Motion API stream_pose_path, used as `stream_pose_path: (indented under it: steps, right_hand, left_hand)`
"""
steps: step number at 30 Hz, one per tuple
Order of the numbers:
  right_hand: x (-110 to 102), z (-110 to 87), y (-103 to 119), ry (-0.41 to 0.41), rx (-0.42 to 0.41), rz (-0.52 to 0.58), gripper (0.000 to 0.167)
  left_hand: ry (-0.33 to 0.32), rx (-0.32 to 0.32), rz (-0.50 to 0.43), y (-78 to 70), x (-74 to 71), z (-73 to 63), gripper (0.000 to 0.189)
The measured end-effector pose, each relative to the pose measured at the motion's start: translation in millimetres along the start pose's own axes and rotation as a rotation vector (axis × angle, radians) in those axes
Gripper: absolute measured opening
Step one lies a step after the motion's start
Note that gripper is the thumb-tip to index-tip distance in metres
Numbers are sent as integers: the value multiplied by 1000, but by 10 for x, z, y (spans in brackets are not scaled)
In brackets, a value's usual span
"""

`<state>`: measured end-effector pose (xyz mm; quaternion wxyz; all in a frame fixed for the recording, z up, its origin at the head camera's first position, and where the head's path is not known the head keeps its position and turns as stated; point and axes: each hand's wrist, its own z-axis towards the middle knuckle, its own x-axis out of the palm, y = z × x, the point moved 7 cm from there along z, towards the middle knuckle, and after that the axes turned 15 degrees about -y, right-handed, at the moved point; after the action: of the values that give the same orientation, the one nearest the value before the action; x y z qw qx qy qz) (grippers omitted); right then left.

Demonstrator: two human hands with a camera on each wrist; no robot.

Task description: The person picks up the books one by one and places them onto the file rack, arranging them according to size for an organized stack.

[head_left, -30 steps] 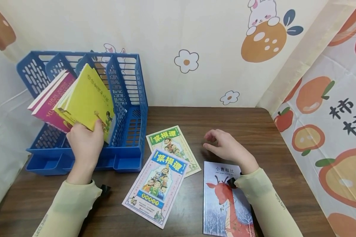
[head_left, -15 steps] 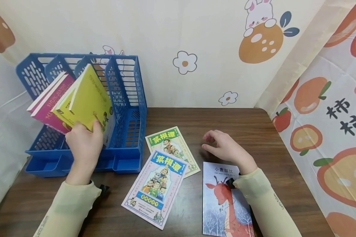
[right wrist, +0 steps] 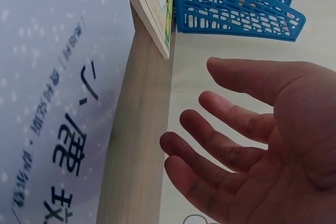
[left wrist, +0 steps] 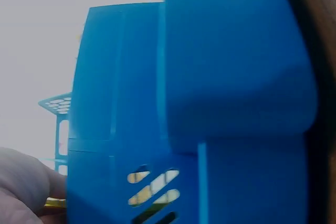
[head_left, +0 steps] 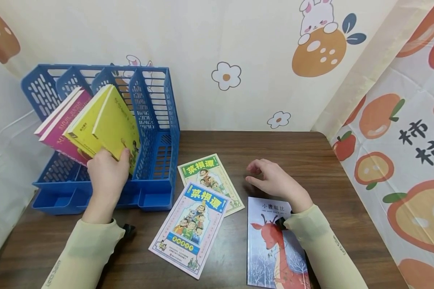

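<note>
My left hand [head_left: 108,174] grips a yellow book [head_left: 117,124] by its lower spine end, thumb against the cover. This book leans in a compartment of the blue file rack [head_left: 155,185]. Left of it leans another yellow book [head_left: 84,126], then a magenta book [head_left: 63,134]. In the left wrist view the rack's front [left wrist: 121,77] hides most of the held book. Fingers loosely bent and holding nothing, my right hand [head_left: 275,178] hovers over the table, just beyond the deer picture book [head_left: 271,241]. The right wrist view shows its palm side [right wrist: 294,145].
Two comic-style booklets lie between the hands; the blue-titled one [head_left: 189,228] overlaps the green-titled one [head_left: 217,176]. The brown table [head_left: 293,148] meets a patterned curtain [head_left: 256,48] at the back. Small front trays [head_left: 155,200] line the rack.
My left hand has shifted slightly right with the yellow book. Its top has come down, and a gap has widened between it and the other yellow book. The right hand stays put.
</note>
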<state>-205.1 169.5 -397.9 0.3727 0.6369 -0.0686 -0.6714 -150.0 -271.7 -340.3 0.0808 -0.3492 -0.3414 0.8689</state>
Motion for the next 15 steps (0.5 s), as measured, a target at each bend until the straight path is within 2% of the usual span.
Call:
stream_pose_path:
  steps: [3, 7, 11, 15]
  right_hand:
    - [15, -20, 15, 6, -10, 0, 28]
    - [43, -84, 58, 36, -33, -18, 31]
    - [81, -190, 92, 88, -71, -61, 44]
    - [101, -339, 81, 142, -92, -112, 60]
  left_hand:
    - [53, -7, 54, -8, -58, 22, 45]
    - [96, 5, 122, -33, -203, 59, 54]
    - [117, 0, 174, -25, -363, 84, 59]
    - [121, -2, 199, 9, -463, 80, 62]
